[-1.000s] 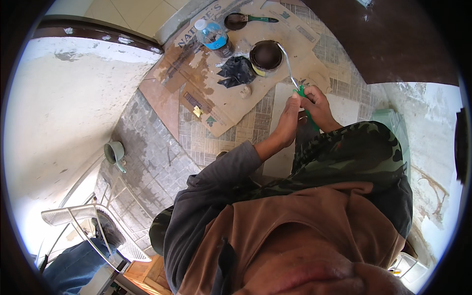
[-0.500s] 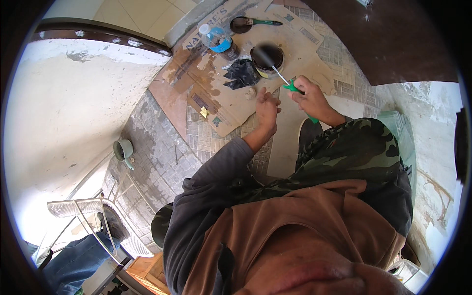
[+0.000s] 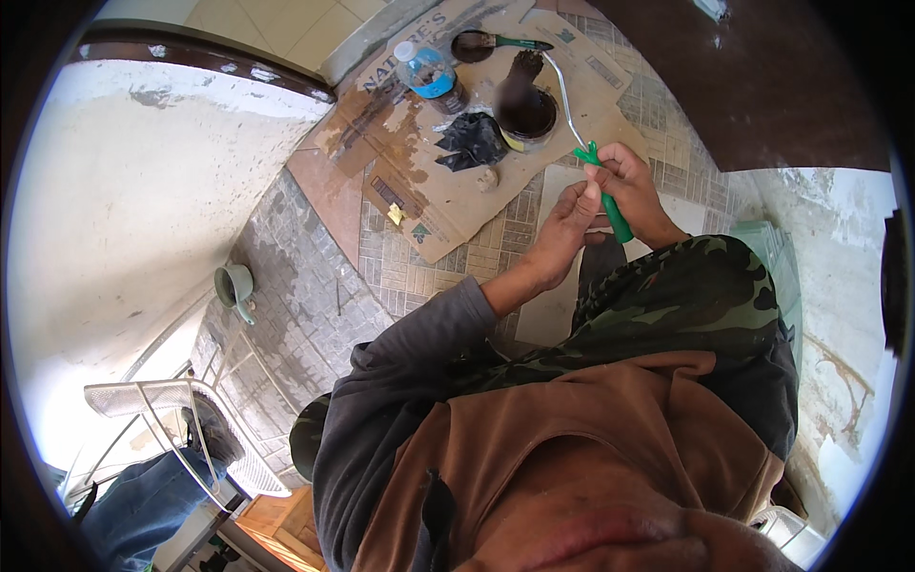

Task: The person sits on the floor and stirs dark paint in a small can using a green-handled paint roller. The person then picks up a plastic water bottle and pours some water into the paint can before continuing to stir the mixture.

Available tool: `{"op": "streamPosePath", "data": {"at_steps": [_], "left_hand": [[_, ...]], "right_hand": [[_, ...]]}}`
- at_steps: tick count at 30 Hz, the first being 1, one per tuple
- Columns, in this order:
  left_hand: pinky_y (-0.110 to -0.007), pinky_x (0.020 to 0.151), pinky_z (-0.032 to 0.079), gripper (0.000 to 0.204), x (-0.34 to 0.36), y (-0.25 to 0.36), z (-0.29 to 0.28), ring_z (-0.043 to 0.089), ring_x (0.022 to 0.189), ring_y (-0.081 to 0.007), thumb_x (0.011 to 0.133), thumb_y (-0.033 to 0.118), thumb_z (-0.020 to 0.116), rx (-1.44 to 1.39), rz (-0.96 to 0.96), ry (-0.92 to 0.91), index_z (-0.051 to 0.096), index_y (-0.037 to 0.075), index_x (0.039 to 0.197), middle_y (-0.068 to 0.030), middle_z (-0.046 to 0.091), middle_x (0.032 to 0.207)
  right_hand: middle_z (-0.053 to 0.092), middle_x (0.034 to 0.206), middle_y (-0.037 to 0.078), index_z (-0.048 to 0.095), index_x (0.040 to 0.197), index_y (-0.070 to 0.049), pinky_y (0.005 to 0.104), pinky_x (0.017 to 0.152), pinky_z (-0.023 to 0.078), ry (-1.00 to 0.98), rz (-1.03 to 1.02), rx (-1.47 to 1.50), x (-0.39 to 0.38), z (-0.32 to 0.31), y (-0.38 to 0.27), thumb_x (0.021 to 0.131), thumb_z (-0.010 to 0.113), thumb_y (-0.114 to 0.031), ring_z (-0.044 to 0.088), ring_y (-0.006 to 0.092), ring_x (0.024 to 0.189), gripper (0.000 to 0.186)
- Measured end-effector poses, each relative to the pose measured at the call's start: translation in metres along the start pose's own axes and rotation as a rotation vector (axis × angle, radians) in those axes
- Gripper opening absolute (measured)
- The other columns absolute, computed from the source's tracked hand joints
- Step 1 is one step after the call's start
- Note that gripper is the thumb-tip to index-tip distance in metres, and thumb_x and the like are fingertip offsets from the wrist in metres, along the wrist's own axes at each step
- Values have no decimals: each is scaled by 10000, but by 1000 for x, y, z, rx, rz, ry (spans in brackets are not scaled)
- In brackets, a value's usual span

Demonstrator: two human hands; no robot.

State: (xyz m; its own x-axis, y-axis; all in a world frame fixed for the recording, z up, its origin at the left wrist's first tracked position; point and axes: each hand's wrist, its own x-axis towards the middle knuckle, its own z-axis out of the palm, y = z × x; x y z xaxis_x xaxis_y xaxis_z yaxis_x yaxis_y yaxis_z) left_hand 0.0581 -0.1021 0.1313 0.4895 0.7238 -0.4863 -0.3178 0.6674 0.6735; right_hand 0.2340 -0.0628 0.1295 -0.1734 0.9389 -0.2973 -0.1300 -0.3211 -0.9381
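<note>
A paint roller (image 3: 619,221) with a green handle and a bent metal rod is held between my two hands. My right hand (image 3: 640,195) is closed round the upper handle, just below the rod. My left hand (image 3: 564,234) meets it from the left, its thumb and fingers closed on the handle. The dark, paint-coated roller sleeve (image 3: 519,93) is tilted over an open can of dark brown paint (image 3: 545,124), hiding part of the can's mouth. Beside the can lies a crumpled black plastic bag (image 3: 471,140).
Flattened cardboard (image 3: 515,191) covers the tiles, bearing a clear bottle with a blue label (image 3: 426,71) and a green-handled paintbrush (image 3: 505,41) over a dark round lid. A dipper (image 3: 233,286) stands by the left wall. Behind it are a white metal chair (image 3: 191,419) and a person's jeans-clad leg (image 3: 143,505).
The roller has turned so its sleeve stands more upright above the can, its bent rod now showing. My left hand has moved right, from open beside the roller onto its handle.
</note>
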Motion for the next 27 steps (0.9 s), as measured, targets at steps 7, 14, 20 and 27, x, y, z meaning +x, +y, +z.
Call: {"op": "streamPosePath", "data": {"at_steps": [7,14,20,27], "left_hand": [[-397,1050,523,852,-13,12,18,597,1264,-204,1054,461,677,224,296,-40,194,86,1648,-116,567,1393],[-330,919,568,933,-35,28,16,620,1198,-190,987,-2,735,130,330,-20,135,124,1690,-99,589,1336],[-353,832,556,917,-67,60,-6,665,971,-184,1022,16,685,243,182,46,116,193,1719,-63,637,1075],[-384,829,567,806,-77,67,-29,667,917,-197,1067,18,598,69,19,106,178,237,1719,-48,616,1034]], "right_hand": [[647,1138,39,522,1268,-58,276,853,502,-197,18,238,-3,13,-11,1046,723,-222,591,88,1016,341],[664,1087,33,536,1239,-85,265,837,487,-410,-31,230,-2,19,-24,1063,702,-280,602,94,950,311],[673,928,18,627,1125,-64,251,742,483,14,-282,12,100,-29,-14,1104,589,-258,606,94,799,199],[735,977,111,676,1193,-64,409,831,548,138,-566,-862,283,-75,28,976,624,-133,703,275,933,234]]}}
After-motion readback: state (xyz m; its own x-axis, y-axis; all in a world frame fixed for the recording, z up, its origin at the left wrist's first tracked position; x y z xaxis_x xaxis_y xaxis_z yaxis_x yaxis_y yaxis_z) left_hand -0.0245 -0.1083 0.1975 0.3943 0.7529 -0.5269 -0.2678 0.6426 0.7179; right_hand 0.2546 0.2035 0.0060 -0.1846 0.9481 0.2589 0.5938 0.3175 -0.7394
